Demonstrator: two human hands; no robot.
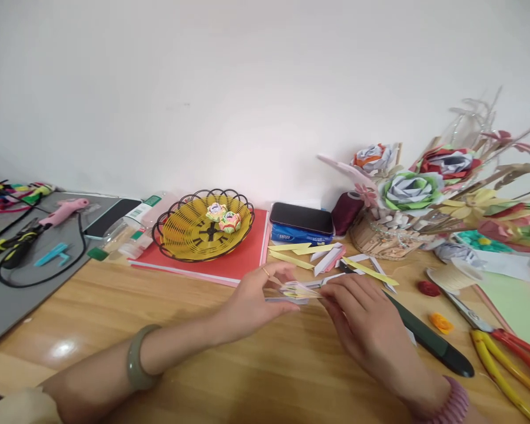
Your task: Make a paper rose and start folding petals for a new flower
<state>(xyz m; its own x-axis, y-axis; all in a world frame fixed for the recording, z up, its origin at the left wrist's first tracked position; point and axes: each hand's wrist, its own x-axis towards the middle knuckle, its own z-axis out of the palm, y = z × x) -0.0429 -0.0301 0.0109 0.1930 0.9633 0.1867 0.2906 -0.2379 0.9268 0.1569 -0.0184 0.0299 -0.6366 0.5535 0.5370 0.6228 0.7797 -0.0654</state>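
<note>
Between my two hands, just above the table, is a small folded paper piece (298,290) in white and yellow, slightly blurred. My left hand (265,291) grips its left side between thumb and fingers. At the opposite end, my right hand (362,312) pinches the paper, and its knuckles hide the fingertips. Yellow paper strips (291,259) and white and pink folded strips (330,259) lie loose just behind the hands. A dark green, long-handled tool (428,335), probably a utility knife, lies partly under my right hand.
A yellow woven basket (185,235) with two small paper flowers sits on red paper (251,259). A phone (301,218) rests on a blue packet. Paper flowers stand in a wooden pot (375,238). Scissors (481,341) lie right; a pink glue gun (64,212) lies left.
</note>
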